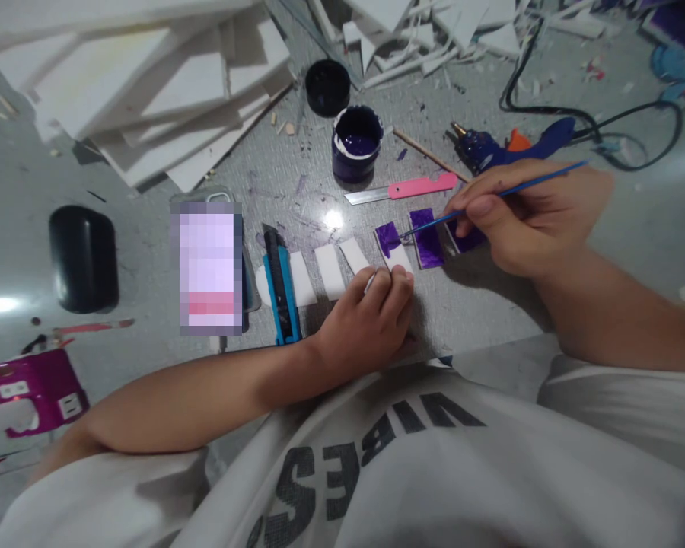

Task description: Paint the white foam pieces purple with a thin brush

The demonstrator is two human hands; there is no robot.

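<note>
My right hand (533, 221) pinches a thin blue paintbrush (494, 198), its tip touching a small white foam strip (393, 248) that is half covered in purple paint. My left hand (368, 320) is curled, its fingertips pressing down the near end of that strip. To the right lie a fully purple strip (427, 237) and another purple piece (465, 240) partly under my right hand. Several unpainted white strips (329, 272) lie in a row to the left. An open pot of purple paint (357, 143) stands behind, its black lid (327, 87) beside it.
A blue utility knife (281, 285), a phone (211, 262) and a black object (84, 257) lie left. A pink-handled blade (403, 189), a blue glue gun (511, 144) with black cable and a wooden stick sit behind. White foam boards (148, 84) pile at the back left; a magenta power strip (34, 388) is at the near left.
</note>
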